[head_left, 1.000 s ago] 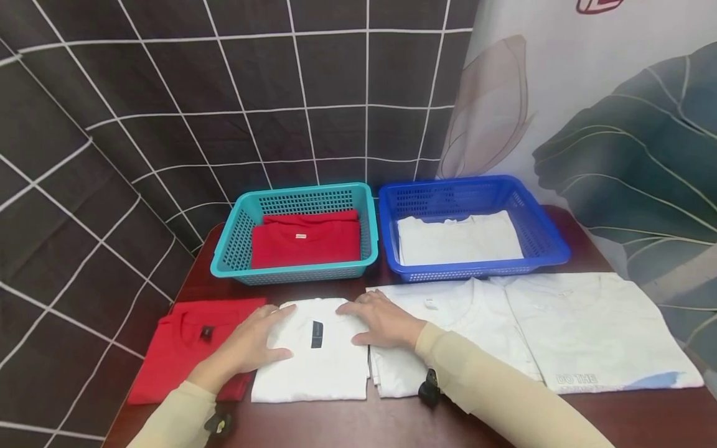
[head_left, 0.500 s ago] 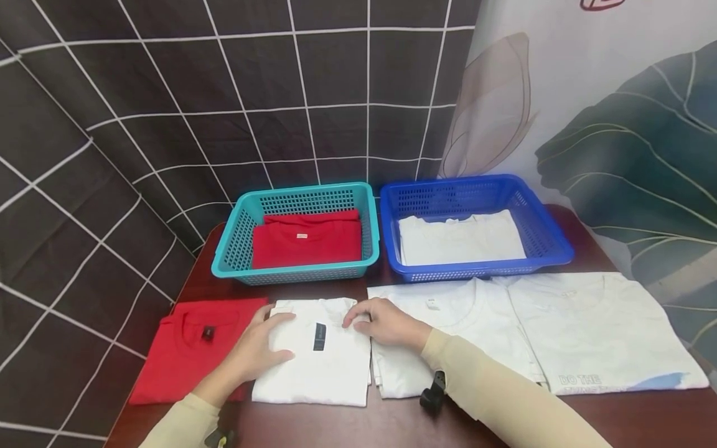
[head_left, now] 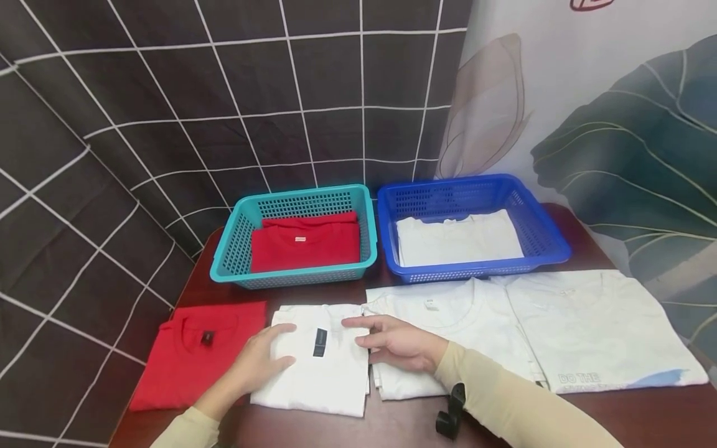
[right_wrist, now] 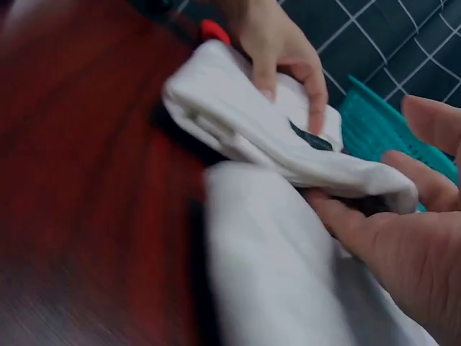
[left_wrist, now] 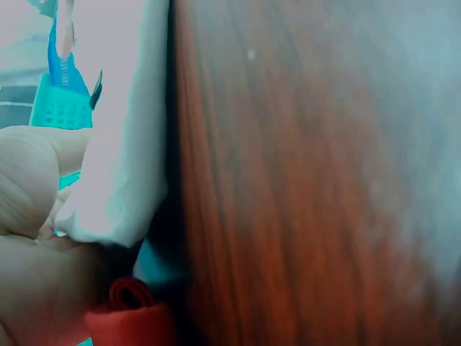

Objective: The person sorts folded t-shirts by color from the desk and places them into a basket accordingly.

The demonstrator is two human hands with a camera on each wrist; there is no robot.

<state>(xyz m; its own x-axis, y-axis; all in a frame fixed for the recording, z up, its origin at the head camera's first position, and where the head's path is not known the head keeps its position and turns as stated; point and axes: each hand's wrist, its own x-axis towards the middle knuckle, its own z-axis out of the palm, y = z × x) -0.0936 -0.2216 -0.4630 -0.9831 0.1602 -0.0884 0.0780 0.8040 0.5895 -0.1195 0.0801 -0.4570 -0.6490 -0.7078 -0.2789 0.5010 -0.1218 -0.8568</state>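
A folded white T-shirt [head_left: 310, 386] with a dark neck label lies on the table in front of me. At its left edge my left hand [head_left: 254, 361] holds it, thumb and index finger on top, the other fingers hidden by the edge. In the left wrist view the shirt's edge [left_wrist: 119, 194] sits in the crook of that hand. My right hand [head_left: 403, 342] is at the right edge. The right wrist view shows one finger [right_wrist: 335, 213] of it under the slightly raised shirt edge, while the other digits stand above, apart from the cloth.
A folded red T-shirt [head_left: 190, 367] lies to the left, partly under the left forearm. Two overlapping white T-shirts [head_left: 605, 330] lie to the right. Behind stand a teal basket [head_left: 302, 275] holding red shirts and a blue basket [head_left: 476, 272] holding white ones.
My right hand has shifted right and down from the shirt's top to its right edge, its lower fingers going under. The left hand stays on the left edge; the shirt sits slightly nearer.
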